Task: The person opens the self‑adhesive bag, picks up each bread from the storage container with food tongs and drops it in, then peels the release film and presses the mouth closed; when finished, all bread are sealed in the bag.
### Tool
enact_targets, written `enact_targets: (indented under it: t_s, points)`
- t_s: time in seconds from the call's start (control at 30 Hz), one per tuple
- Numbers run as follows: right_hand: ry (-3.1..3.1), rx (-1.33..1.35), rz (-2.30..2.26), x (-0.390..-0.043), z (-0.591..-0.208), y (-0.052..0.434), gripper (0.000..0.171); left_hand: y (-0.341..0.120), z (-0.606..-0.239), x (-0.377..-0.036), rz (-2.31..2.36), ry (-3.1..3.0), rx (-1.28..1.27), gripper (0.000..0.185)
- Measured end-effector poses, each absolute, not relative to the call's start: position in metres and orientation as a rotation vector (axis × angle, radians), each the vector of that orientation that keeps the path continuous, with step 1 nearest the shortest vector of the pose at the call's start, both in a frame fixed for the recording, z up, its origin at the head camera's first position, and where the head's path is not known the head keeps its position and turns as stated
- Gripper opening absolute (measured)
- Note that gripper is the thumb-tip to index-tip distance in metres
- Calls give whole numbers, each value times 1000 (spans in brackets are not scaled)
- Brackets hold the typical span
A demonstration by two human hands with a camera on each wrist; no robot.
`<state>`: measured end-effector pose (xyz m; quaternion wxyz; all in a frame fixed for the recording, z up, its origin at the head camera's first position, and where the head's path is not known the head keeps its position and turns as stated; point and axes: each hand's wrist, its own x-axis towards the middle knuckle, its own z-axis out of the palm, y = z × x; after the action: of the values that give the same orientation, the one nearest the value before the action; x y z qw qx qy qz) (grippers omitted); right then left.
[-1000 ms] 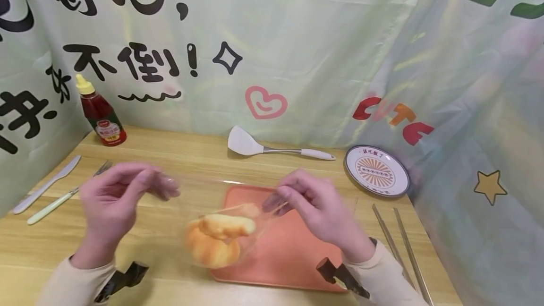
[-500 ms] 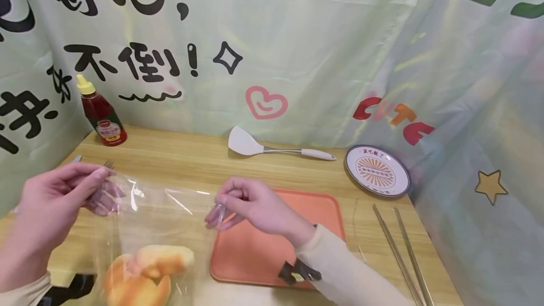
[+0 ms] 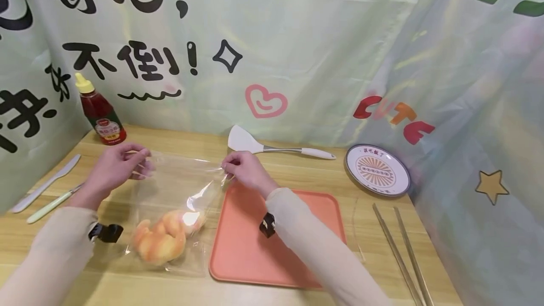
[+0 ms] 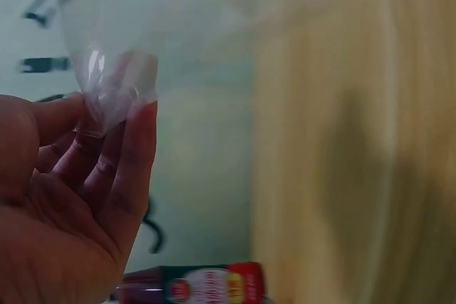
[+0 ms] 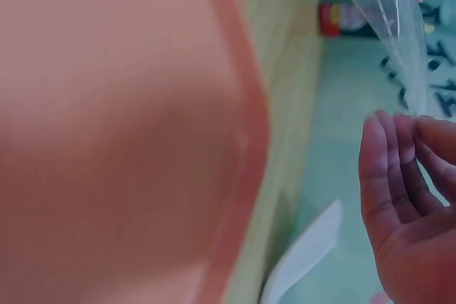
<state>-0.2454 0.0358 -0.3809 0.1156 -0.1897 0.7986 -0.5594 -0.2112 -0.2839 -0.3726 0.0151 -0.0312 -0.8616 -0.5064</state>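
A clear plastic bag (image 3: 170,188) with bread pieces (image 3: 161,240) inside lies left of the orange tray (image 3: 255,244) in the head view. My left hand (image 3: 116,169) pinches the bag's upper left corner between thumb and fingers; the left wrist view shows the film (image 4: 107,97) bunched at the fingertips. At the upper right corner my right hand (image 3: 248,171) pinches the bag, close over the tray's far left corner. In the right wrist view the film (image 5: 406,48) runs taut from the thumb and fingers of the right hand (image 5: 406,190) toward the other hand.
A red sauce bottle (image 3: 104,114) stands at the back left, with a knife (image 3: 46,183) and a green-handled fork (image 3: 53,206) in front of it. A white spatula (image 3: 246,141) lies at the back. The plate (image 3: 377,170) and metal chopsticks (image 3: 397,244) are on the right.
Both hands first moved left with the bag, the bread hanging in it. Since then the hands have gone away from the body and the bag has come down beside the tray.
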Motion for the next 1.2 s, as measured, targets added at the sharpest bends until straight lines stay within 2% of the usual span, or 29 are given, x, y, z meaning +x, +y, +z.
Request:
enact_targets:
  t_s: [0.17,0.4,0.67,0.9,1.2]
  points:
    - [2509,-603,-1413,-260,-398,33,11,-289,-393,-237,-1502,-2850,-88,38]
    - [2734,-630,-1062,-263,-418,29,9,-287,-420,-249,-1398,-2995,-147,30]
    - [2789,-587,-949,-267,-428,25,8,-303,-433,-248,-1770,-2975,-168,51]
    - [2709,-603,-954,-265,-424,21,9,-321,-430,-232,-2074,-2935,-292,30]
    - [2759,-644,-750,-264,-419,16,12,-317,-430,-233,-1868,-3030,-197,29]
